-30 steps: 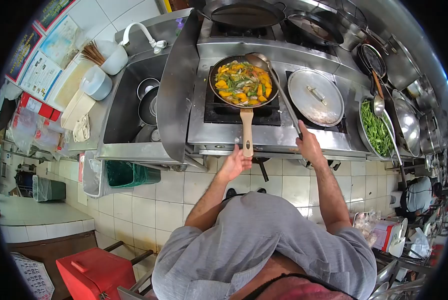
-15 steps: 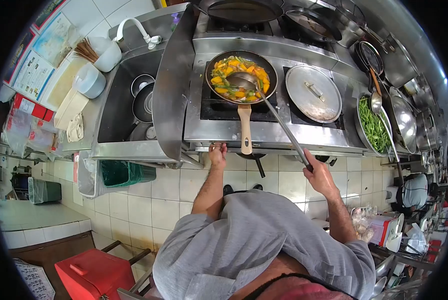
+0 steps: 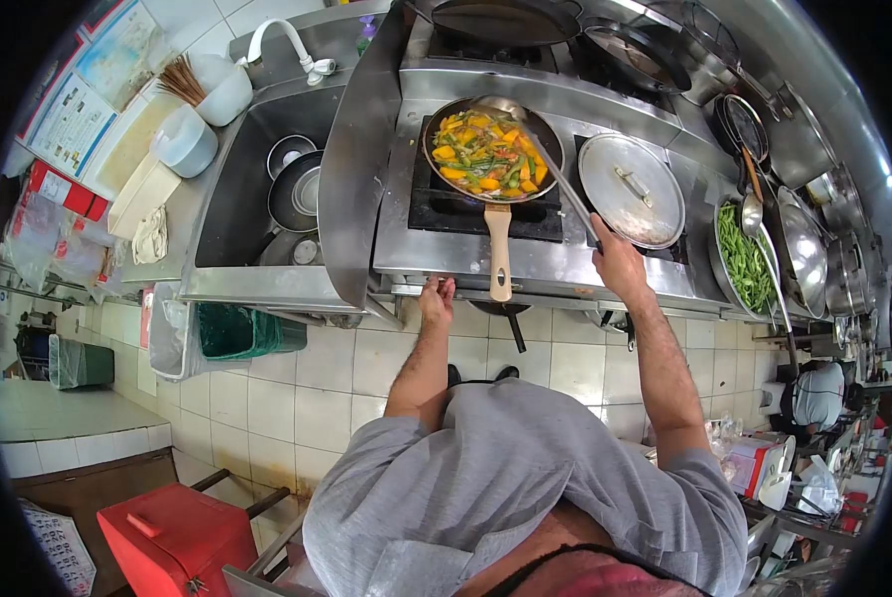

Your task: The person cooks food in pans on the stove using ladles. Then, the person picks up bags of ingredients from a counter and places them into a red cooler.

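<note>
Orange-and-green vegetables (image 3: pixel 486 149) lie in the wooden-handled pan (image 3: pixel 500 236), the tilted ladle (image 3: pixel 554 169) apparently touching its far rim.

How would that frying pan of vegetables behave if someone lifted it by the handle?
The frying pan would probably feel front-heavy, since the vegetables sit beyond one end of its long handle. That handle looks straight and solid, so it's likely stiff. The loose, cut pieces could spill if tilted, as no lid covers them.
</note>
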Motion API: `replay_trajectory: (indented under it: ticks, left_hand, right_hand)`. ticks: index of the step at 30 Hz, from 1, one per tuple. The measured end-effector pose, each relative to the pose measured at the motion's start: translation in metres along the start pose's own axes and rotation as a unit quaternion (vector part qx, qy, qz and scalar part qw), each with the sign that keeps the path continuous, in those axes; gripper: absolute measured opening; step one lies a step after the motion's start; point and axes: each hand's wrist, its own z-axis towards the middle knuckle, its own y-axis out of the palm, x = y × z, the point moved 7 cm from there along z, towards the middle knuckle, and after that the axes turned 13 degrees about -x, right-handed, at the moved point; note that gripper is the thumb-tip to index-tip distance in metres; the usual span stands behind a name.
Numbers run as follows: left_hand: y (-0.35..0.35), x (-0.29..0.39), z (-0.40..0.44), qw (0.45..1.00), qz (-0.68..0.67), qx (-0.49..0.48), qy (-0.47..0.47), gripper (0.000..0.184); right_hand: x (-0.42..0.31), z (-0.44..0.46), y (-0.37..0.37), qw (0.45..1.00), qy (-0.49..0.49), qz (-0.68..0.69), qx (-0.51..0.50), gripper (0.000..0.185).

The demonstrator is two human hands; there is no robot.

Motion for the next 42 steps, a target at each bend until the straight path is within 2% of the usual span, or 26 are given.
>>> replay_trajectory:
  ticks: [2, 6, 8, 12, 15, 17, 18, 20, 21, 23, 24, 25, 27, 29, 30, 33, 34, 37, 38, 41, 42]
  left_hand:
    - [0.000, 0.000, 0.001, 1.000, -0.009, -0.008, -0.001, 0.014]
    - [-0.005, -0.003, 0.008, 0.999, -0.024, -0.021, 0.000, 0.014]
    - [-0.007, -0.004, 0.010, 0.999, -0.027, -0.026, 0.012, 0.014]
    - [-0.007, -0.005, 0.010, 0.999, -0.034, -0.020, 0.003, 0.014]
    - [-0.011, -0.007, 0.010, 0.999, -0.036, -0.035, 0.008, 0.020]
    - [-0.015, -0.023, 0.014, 0.995, -0.059, -0.070, -0.032, 0.039]
    - [-0.011, -0.025, -0.001, 0.995, -0.060, -0.070, -0.033, 0.039]
    - [0.032, -0.039, -0.059, 0.965, 0.016, -0.173, -0.196, 0.055]
    - [0.058, -0.030, -0.080, 0.964, 0.020, -0.175, -0.198, 0.055]
    - [0.121, -0.023, -0.135, 0.917, 0.028, -0.280, -0.284, 0.058]
    - [0.147, -0.011, -0.152, 0.917, 0.029, -0.278, -0.286, 0.058]
    - [0.178, 0.004, -0.159, 0.916, 0.024, -0.294, -0.272, 0.051]
    - [0.205, 0.008, -0.137, 0.915, 0.021, -0.312, -0.256, 0.047]
    - [0.206, 0.000, -0.109, 0.895, 0.191, -0.339, -0.218, 0.027]
    - [0.203, -0.006, -0.109, 0.915, 0.184, -0.295, -0.205, 0.016]
    - [0.193, -0.003, -0.133, 0.906, 0.249, -0.312, -0.142, 0.013]
    - [0.196, 0.000, -0.154, 0.921, 0.243, -0.261, -0.159, 0.017]
    - [0.196, 0.005, -0.140, 0.902, 0.281, -0.298, -0.135, 0.020]
    - [0.202, 0.009, -0.123, 0.896, 0.304, -0.302, -0.113, 0.020]
    - [0.192, 0.004, -0.121, 0.909, 0.269, -0.292, -0.128, 0.017]
    - [0.191, 0.000, -0.132, 0.911, 0.255, -0.281, -0.161, 0.013]
  right_hand:
    - [-0.009, 0.003, 0.006, 0.998, -0.004, -0.057, -0.021, 0.062]
    - [-0.013, -0.014, 0.008, 0.997, -0.027, -0.067, -0.013, 0.063]
    - [-0.010, -0.028, 0.004, 0.996, -0.006, -0.074, -0.050, 0.064]
    - [-0.002, -0.055, -0.012, 0.996, -0.008, -0.069, -0.057, 0.064]
    - [-0.006, -0.084, -0.036, 0.998, -0.018, -0.035, -0.046, 0.063]
    - [-0.008, -0.109, -0.053, 0.998, -0.020, 0.052, -0.038, 0.061]
    - [-0.014, -0.121, -0.066, 0.998, -0.019, 0.051, -0.038, 0.061]
    - [-0.013, -0.141, -0.069, 0.974, 0.078, 0.161, -0.138, 0.059]
    - [-0.011, -0.144, -0.068, 0.974, 0.080, 0.164, -0.135, 0.059]
    - [-0.005, -0.152, -0.058, 0.967, 0.082, 0.165, -0.178, 0.059]
    - [0.000, -0.148, -0.049, 0.984, 0.049, 0.088, -0.148, 0.060]
    - [0.004, -0.141, -0.032, 0.983, 0.050, 0.090, -0.149, 0.060]
    - [0.005, -0.122, -0.013, 0.995, 0.000, 0.076, -0.067, 0.060]
    - [-0.001, -0.105, 0.006, 0.993, -0.009, 0.107, -0.052, 0.061]
    - [-0.006, -0.101, 0.009, 0.989, -0.019, 0.138, -0.038, 0.062]
    - [-0.004, -0.102, 0.012, 0.977, 0.018, 0.205, -0.047, 0.062]
    - [-0.003, -0.102, 0.013, 0.977, -0.002, 0.213, -0.007, 0.062]
    - [0.001, -0.088, 0.017, 0.976, 0.017, 0.218, 0.012, 0.062]
    - [-0.004, -0.080, 0.010, 0.975, 0.053, 0.214, -0.026, 0.058]
    - [0.009, -0.058, 0.027, 0.978, 0.000, 0.205, 0.028, 0.059]
    - [0.009, -0.050, 0.032, 0.974, -0.001, 0.227, 0.019, 0.059]
